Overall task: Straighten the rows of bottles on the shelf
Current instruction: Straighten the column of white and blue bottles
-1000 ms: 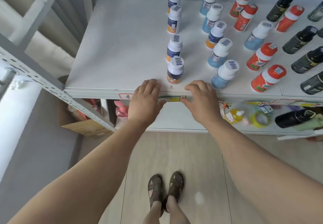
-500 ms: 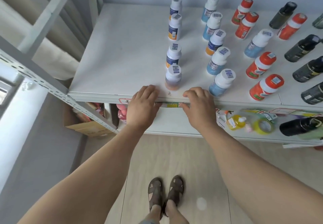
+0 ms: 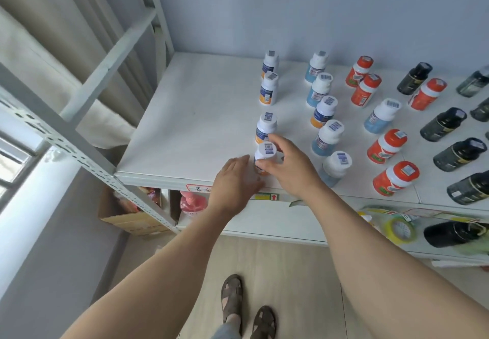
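At shelf (image 3: pixel 195 116) front edge: R hand (image 3: pixel 287 165) grips front bottle (image 3: pixel 265 156); L hand (image 3: pixel 235 179) blurred, fingers look straight.

White shelf (image 3: pixel 201 126) carries upright bottles in rows running from near edge to far wall. The leftmost row is four white-capped bottles with blue-and-orange labels: the nearest bottle (image 3: pixel 265 157) stands at the shelf's front edge, gripped by the right hand (image 3: pixel 288 169), with the left hand (image 3: pixel 235 182) just beside it. To the right stands a crooked row of light-blue bottles (image 3: pixel 328 137), then red-capped orange bottles (image 3: pixel 386 145), one blue bottle (image 3: pixel 381 116) among them, and dark bottles (image 3: pixel 442 124) at far right.
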The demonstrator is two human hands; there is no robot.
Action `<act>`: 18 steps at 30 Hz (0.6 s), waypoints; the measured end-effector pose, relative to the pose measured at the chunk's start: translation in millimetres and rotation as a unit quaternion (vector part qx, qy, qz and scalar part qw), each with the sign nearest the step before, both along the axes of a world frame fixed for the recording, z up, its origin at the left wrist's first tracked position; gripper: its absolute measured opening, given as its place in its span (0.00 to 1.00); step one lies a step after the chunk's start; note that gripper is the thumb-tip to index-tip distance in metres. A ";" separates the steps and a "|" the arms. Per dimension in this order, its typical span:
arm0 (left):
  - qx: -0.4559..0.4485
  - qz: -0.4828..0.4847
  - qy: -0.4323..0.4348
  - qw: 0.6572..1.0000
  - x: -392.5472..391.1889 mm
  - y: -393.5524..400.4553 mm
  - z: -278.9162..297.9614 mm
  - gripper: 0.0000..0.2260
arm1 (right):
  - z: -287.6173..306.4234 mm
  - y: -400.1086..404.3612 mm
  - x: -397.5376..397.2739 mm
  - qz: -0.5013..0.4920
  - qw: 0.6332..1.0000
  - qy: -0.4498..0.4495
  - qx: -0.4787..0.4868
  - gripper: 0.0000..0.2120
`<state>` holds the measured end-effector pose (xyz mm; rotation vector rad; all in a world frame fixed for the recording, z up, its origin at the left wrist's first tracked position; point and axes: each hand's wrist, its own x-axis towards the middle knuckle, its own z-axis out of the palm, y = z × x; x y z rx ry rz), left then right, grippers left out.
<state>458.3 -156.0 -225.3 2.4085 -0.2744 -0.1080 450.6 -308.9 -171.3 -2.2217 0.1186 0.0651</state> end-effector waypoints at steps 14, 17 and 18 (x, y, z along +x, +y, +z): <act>-0.225 -0.110 0.194 0.948 14.0 18.8 20.9 0.16 | 12.9 3.7 11.5 -0.076 0.996 0.025 0.037 0.19; -0.247 -0.114 0.231 0.934 15.0 19.8 25.9 0.16 | 17.2 4.7 12.1 -0.086 0.995 0.031 0.027 0.16; -0.252 -0.116 0.241 0.930 15.0 19.8 27.6 0.16 | 18.5 4.9 12.3 -0.087 0.995 0.034 0.022 0.15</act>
